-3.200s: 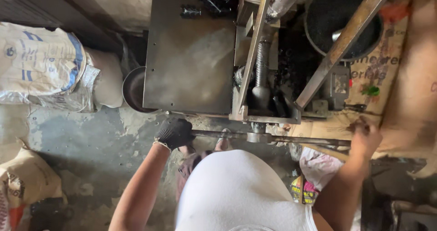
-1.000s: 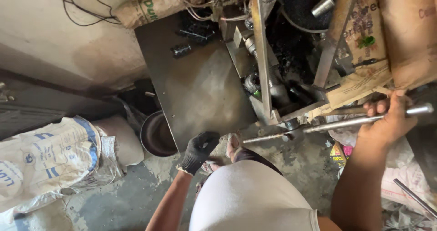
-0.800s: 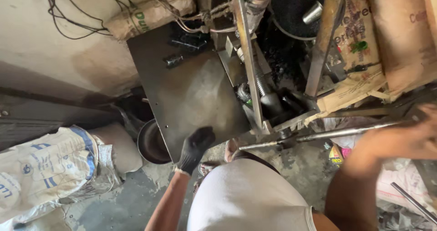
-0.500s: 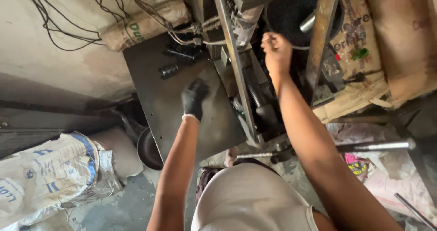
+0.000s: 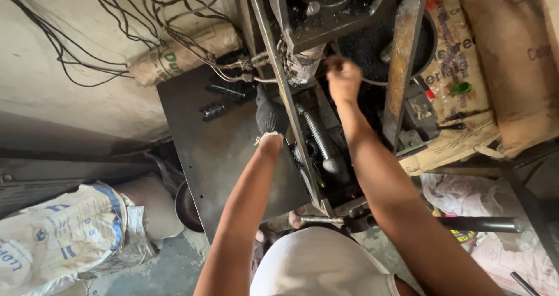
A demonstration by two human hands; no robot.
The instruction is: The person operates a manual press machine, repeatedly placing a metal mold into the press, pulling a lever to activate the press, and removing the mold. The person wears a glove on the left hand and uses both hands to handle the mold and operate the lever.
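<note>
— Head view showed us both hands up in the machine. Half a second before, our gloved left hand (image 5: 269, 113) lay on the dark plate (image 5: 224, 150).
— Now it was at the frame bar (image 5: 291, 115), fingers hidden.
— Our bare right hand (image 5: 343, 77) made a fist at twelve o'clock, above the threaded screw (image 5: 317, 136).

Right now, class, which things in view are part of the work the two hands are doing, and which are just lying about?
In the work:
left hand, gloved
right hand
machine frame
screw shaft

Lying about:
sacks
cables
pan
steel bar
cardboard
</note>
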